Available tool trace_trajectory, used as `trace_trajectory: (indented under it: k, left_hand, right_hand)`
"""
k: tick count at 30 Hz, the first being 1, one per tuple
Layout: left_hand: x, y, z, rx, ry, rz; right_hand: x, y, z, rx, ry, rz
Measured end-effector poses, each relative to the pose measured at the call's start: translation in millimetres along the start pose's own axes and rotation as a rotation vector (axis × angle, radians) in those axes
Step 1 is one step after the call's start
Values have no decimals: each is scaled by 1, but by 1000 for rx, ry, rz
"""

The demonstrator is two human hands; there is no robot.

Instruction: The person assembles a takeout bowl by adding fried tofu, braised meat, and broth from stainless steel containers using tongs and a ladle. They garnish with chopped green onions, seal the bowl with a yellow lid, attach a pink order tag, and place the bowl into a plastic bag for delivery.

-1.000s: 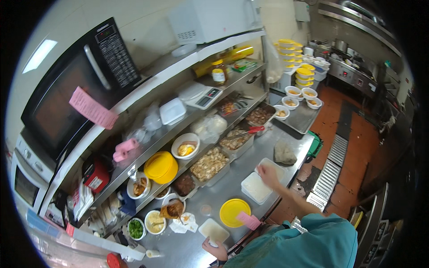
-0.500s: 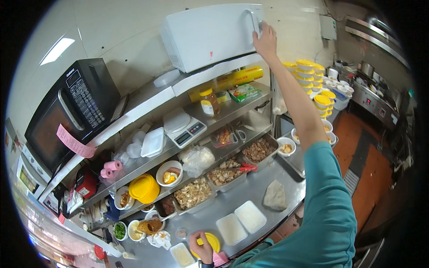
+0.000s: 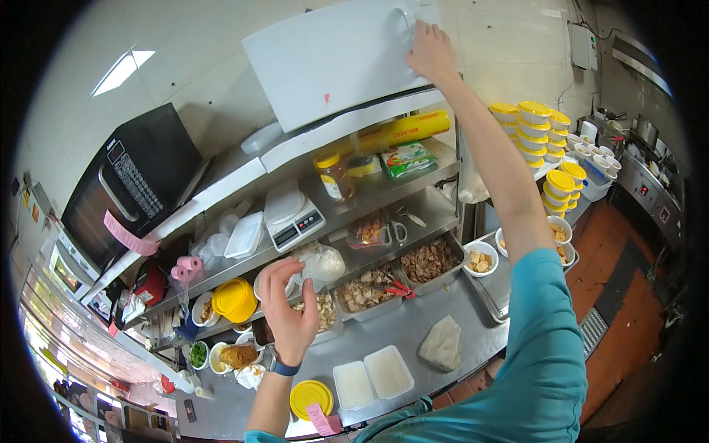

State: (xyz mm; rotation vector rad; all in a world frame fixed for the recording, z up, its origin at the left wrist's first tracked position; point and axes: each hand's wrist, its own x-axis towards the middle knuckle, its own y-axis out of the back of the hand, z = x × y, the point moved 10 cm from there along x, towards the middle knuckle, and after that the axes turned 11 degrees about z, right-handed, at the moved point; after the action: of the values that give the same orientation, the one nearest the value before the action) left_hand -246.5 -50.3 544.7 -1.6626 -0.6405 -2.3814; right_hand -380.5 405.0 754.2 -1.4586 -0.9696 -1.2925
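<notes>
The top of the white appliance (image 3: 332, 63) is cut off by the upper edge of the view, and its right end is partly covered by the right grip (image 3: 432, 53). That grip is raised against the appliance's front with its fingers bent, just beside the curved door handle (image 3: 405, 26). The fingertips are too hard to make out to tell how far it is closed, or whether it has hold of anything. The appliance's front extends leftward from this grip, with a shelf below.

The left grip (image 3: 292, 321) hangs lower, fingers loosely spread and thumb apart, with nothing seen in it. It hides most of a white bowl (image 3: 257, 288) and part of the tray of chopped food (image 3: 326, 314) behind it. Beyond its fingertips sits a clear plastic bag (image 3: 323, 263). Below this grip, on the bench (image 3: 244, 410), a pink slip (image 3: 323, 421) covers part of the yellow lid (image 3: 310, 397). The right forearm and sleeve hide some bowls below the right grip.
</notes>
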Motion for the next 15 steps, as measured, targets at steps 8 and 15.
trace_trajectory:
  k: [8,15]
  left_hand:
    - [26,-33,34,-45,-55,-27]
    - [78,-43,52,-313,-97,233]
  right_hand:
    - [-1,75,16,1170,-607,-48]
    - [-14,-14,-19,1178,-788,-597]
